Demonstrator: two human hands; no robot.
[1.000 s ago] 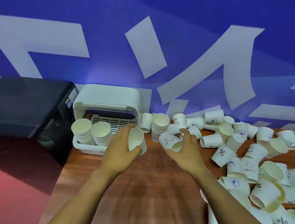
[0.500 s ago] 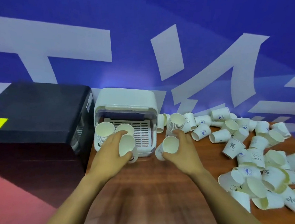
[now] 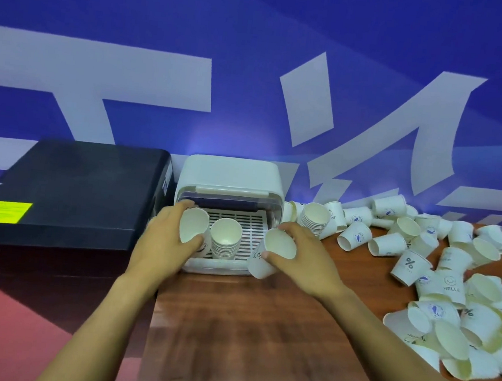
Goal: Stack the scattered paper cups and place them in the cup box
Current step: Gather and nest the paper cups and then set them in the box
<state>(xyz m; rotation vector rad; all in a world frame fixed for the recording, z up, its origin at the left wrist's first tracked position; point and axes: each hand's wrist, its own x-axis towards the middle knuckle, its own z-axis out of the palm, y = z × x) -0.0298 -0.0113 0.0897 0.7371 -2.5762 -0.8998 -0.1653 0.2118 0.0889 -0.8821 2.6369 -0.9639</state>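
The white cup box [image 3: 230, 173] stands open at the back left of the wooden table [image 3: 230, 340]. Inside it a stack of paper cups [image 3: 225, 241] stands on the slotted tray. My left hand [image 3: 163, 243] grips a white paper cup [image 3: 193, 224] over the box's left side, where it hides whatever lies beneath. My right hand [image 3: 301, 258] grips another paper cup [image 3: 275, 250] at the box's front right corner. Several loose cups [image 3: 410, 265] lie scattered to the right. A second stack of cups [image 3: 314, 218] stands just right of the box.
A black device [image 3: 67, 189] with a yellow label sits left of the box, touching it. A blue wall with white shapes rises behind. The red floor shows at the lower left, past the table's left edge.
Both hands, each with its cup, have moved forward to the box. The left cup now hangs over the box's left side; the view has swung left.
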